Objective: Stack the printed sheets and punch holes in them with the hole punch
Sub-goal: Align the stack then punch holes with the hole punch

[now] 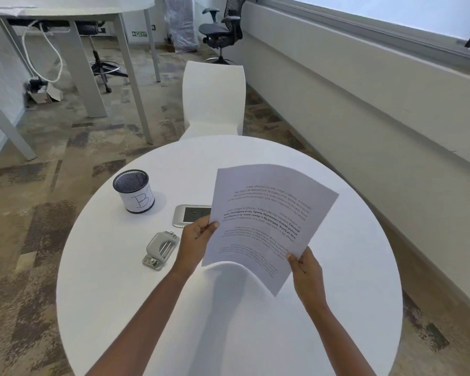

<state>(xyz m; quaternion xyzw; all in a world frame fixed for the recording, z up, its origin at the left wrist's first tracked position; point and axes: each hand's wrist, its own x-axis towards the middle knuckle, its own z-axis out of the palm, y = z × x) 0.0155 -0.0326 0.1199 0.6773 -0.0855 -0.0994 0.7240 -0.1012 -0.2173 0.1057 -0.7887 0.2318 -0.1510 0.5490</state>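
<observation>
I hold the printed sheets (pixel 269 221) up above the round white table (pixel 120 308), text upside down to me and the lower edge curling. My left hand (pixel 196 240) grips their left edge with the thumb on top. My right hand (pixel 305 270) pinches the near right edge. The grey metal hole punch (pixel 160 247) lies on the table just left of my left wrist, apart from both hands.
A black mesh pen cup (pixel 134 190) with a paper label stands at the table's far left. A grey socket panel (pixel 192 215) is set in the tabletop, partly behind the sheets. A white chair (pixel 213 99) stands beyond the table.
</observation>
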